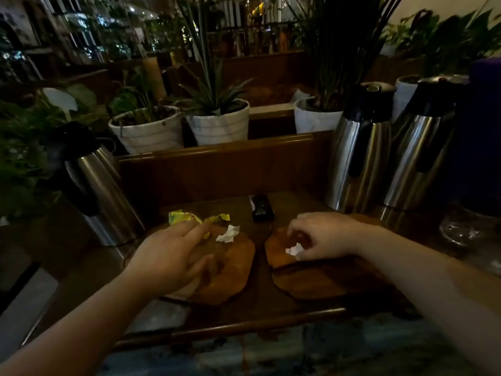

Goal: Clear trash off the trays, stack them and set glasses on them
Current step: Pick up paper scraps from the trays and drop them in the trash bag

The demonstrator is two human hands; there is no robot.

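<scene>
Trays of brown wood lie side by side on the dark wooden table (260, 316): the left tray (230, 270) under the left hand, the right tray (276, 253) under the right hand, with a lower wooden tray (309, 286) showing beneath the right one. On the left tray, a crumpled white paper scrap (228, 234) sits near its far edge, just beside the left fingertips. Yellow paper scraps (187, 217) lie at the tray's far-left edge, touching the fingers. The left hand (168, 256) is spread flat and loose over the tray, palm down, gripping nothing. The right hand (322, 234) is curled, its fingertips pinched around a small white paper wad (294, 250) on the right tray.

Between the trays, farther back, rests a small black object (261, 207); what it is cannot be told. 1 steel thermos jug (100, 185) stands left of the trays and 2 steel thermos jugs (360, 158) stand to the right. A clear glass (461, 229) sits at the far right. Behind the wooden backboard (222, 169), 3 white plant pots (219, 123) hold green plants.
</scene>
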